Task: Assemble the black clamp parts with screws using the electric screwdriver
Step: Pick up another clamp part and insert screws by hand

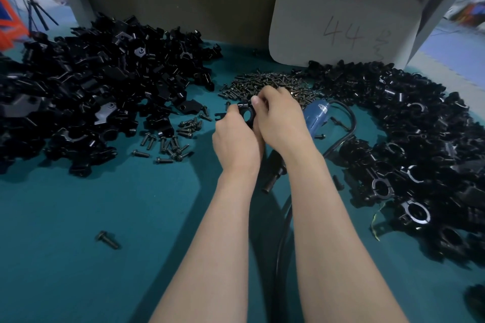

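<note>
Both hands meet over the green table [78,217] near its middle. My left hand [235,139] grips a black clamp [246,114] with a round bore facing me. My right hand [278,115] curls its fingers over the top of the same clamp; whether a screw sits under the fingertips is hidden. The blue electric screwdriver [316,115] lies on the table just right of my right hand, its black nose [273,178] showing below my wrists and its cable [283,217] trailing toward me.
A heap of loose black clamp parts [91,92] fills the left. A pile of screws [273,84] lies just behind my hands, with more screws [168,139] scattered left. Assembled clamps [409,152] are piled along the right. A grey board marked 44 [343,23] stands behind.
</note>
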{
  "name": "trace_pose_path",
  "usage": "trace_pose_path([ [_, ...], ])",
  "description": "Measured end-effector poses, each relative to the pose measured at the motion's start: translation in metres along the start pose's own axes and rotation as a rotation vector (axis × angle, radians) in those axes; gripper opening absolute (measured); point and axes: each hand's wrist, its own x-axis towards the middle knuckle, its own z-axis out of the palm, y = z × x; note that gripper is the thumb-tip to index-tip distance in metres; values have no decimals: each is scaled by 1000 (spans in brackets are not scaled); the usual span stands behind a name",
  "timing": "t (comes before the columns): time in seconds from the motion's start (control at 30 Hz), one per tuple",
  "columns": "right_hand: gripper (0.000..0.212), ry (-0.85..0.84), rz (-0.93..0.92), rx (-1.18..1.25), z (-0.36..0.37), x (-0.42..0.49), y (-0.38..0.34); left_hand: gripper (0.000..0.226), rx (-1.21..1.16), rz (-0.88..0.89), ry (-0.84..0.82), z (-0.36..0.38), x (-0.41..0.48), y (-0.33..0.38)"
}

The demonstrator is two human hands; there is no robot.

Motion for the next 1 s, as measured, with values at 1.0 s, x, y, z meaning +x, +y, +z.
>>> trace_pose_path([
  [1.0, 34, 209, 126, 310, -5, -3, 12, 23, -345, -112, -19, -7, 2, 0],
])
